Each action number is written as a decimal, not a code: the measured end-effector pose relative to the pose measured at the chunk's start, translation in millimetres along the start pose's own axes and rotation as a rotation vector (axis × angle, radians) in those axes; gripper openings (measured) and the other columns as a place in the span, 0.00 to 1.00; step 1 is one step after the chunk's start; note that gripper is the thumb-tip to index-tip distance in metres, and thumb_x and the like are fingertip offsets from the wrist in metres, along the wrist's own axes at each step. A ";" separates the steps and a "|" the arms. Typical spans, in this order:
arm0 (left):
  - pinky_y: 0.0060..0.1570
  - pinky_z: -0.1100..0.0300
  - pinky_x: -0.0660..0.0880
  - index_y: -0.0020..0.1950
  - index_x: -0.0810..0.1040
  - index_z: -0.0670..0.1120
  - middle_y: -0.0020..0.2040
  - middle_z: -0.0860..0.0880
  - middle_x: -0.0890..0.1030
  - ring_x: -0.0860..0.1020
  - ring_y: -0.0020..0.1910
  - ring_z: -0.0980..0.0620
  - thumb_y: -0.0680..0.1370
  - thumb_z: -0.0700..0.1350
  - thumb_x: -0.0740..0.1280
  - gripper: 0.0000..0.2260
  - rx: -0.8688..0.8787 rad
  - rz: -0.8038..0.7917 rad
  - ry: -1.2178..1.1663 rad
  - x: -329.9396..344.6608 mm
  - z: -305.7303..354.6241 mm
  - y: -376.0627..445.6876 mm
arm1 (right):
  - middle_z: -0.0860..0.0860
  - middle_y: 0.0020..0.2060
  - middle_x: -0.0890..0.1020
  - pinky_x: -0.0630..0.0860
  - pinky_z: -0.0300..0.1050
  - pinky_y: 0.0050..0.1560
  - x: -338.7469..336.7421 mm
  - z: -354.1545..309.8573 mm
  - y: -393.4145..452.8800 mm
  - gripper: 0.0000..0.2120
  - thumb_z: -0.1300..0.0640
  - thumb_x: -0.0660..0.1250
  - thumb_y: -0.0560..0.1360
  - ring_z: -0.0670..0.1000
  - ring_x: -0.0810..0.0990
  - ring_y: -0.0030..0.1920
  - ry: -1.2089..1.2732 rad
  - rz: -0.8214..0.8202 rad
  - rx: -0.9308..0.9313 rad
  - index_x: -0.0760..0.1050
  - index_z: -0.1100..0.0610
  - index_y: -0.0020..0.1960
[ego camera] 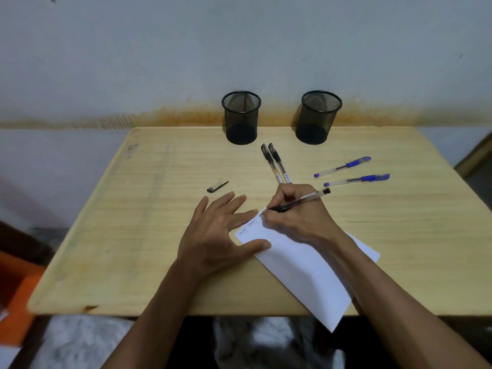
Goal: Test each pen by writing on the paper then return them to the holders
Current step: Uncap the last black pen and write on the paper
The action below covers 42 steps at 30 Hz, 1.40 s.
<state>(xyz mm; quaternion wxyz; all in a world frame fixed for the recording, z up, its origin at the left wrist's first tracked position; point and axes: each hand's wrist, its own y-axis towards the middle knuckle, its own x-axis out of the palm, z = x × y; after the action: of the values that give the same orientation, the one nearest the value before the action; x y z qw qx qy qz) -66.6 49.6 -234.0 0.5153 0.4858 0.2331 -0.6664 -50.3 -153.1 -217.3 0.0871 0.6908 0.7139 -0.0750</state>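
My right hand (pixel 295 209) grips an uncapped black pen (pixel 308 197), its tip touching the top corner of a white paper (pixel 300 265) that bears two short written words. My left hand (pixel 215 230) lies flat with fingers spread, pressing the paper's left edge. The pen's black cap (pixel 217 186) lies on the table to the left. Two capped black pens (pixel 275 163) lie side by side behind my right hand. Two capped blue pens (pixel 343 166) (pixel 358 179) lie to the right. Two black mesh holders (pixel 241 117) (pixel 316 117) stand at the table's back, with no pens in them.
The wooden table (pixel 133 222) stands against a pale wall with a rusty stain line. The paper hangs over the table's front edge. An orange object (pixel 16 296) sits low at the left, and part of a wooden piece of furniture (pixel 476 155) shows at the right.
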 end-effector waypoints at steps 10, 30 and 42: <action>0.73 0.40 0.60 0.64 0.80 0.57 0.71 0.53 0.75 0.68 0.74 0.53 0.66 0.76 0.63 0.34 0.064 0.120 -0.016 8.5 -3.7 -1.7 | 0.63 0.28 0.80 0.72 0.50 0.28 5.5 -0.5 0.7 0.10 0.70 0.75 0.64 0.53 0.76 0.26 -0.072 -0.016 -0.014 0.76 0.60 0.31; 0.74 0.39 0.58 0.66 0.79 0.57 0.72 0.53 0.74 0.66 0.75 0.53 0.67 0.77 0.61 0.35 0.052 0.089 -0.019 7.7 -2.8 -2.5 | 0.64 0.28 0.79 0.69 0.45 0.29 6.5 -0.1 -2.1 0.10 0.68 0.74 0.63 0.51 0.74 0.26 -0.119 0.023 -0.020 0.74 0.62 0.31; 0.75 0.40 0.57 0.66 0.79 0.57 0.73 0.53 0.73 0.66 0.75 0.54 0.67 0.77 0.60 0.36 0.048 0.078 -0.010 7.7 -3.2 -1.8 | 0.67 0.29 0.79 0.70 0.47 0.29 7.5 -5.2 -4.4 0.08 0.71 0.74 0.63 0.52 0.74 0.27 -0.081 0.052 -0.005 0.74 0.67 0.33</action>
<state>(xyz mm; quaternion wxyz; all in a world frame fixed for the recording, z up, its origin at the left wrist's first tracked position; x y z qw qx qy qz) -66.9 49.3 -242.5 0.5304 0.5033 0.1954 -0.6536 -55.0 -144.8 -214.0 0.1198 0.7054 0.6916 -0.0988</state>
